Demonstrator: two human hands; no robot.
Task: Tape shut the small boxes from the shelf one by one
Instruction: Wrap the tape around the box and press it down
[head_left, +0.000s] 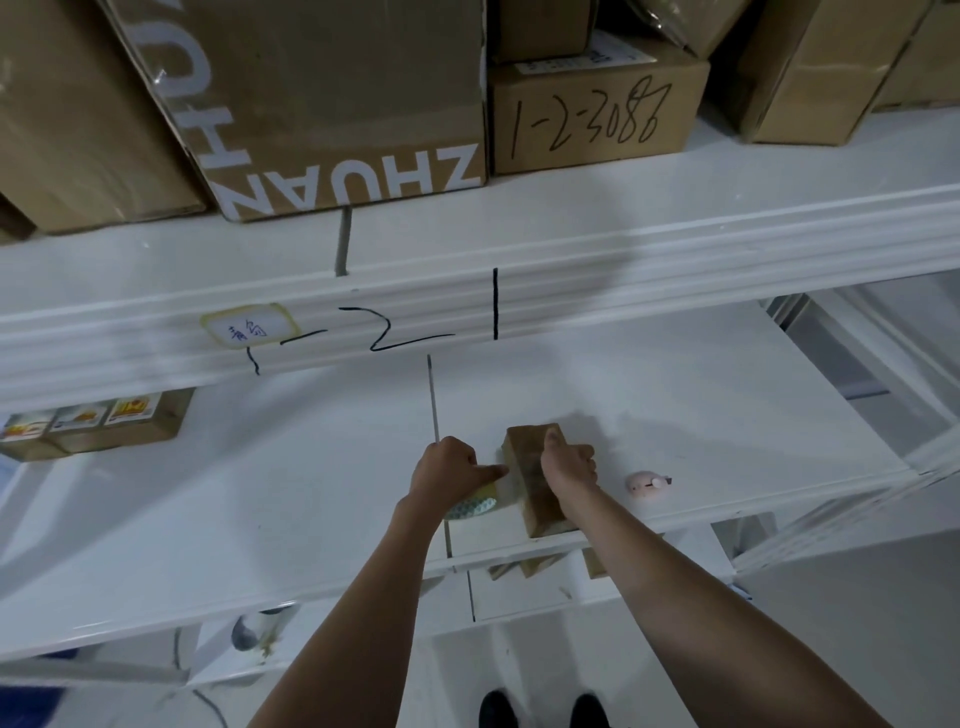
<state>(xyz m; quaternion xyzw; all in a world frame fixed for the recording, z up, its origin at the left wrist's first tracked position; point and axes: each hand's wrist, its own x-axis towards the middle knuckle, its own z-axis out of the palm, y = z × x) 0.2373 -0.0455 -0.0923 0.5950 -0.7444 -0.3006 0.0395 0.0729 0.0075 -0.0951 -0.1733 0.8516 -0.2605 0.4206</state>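
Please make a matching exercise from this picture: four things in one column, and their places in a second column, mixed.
Things:
1. small box
2. tape roll
3. pink object
4. box marked 1-2-3088

Places:
A. on the upper shelf, beside the large ZHUAN box
B. under the right hand, on the middle shelf
C. alone on the middle shelf, to the right of both hands
D. under the left hand, beside the small box

Pairs: 1-B, 2-D, 3-C, 4-A
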